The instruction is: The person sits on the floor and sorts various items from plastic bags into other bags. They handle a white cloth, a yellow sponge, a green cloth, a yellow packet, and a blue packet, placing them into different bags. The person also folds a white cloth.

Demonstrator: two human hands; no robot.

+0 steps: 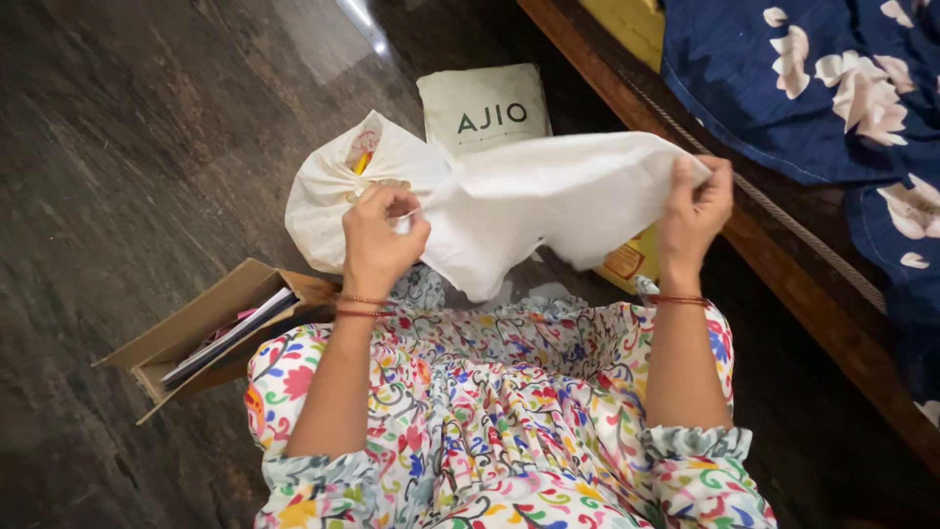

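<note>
Your left hand (380,227) pinches white cloth (558,201) near tied bag (328,201); your right hand (695,201) grips cloth's far corner, stretched taut above floor (127,147).

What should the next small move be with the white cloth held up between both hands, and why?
Probably bring the right hand toward the left hand to fold the white cloth in half. Each hand pinches an upper edge, the cloth hangs spread and sagging between them above the lap, and a tied white bundle sits on the floor just behind.
</note>
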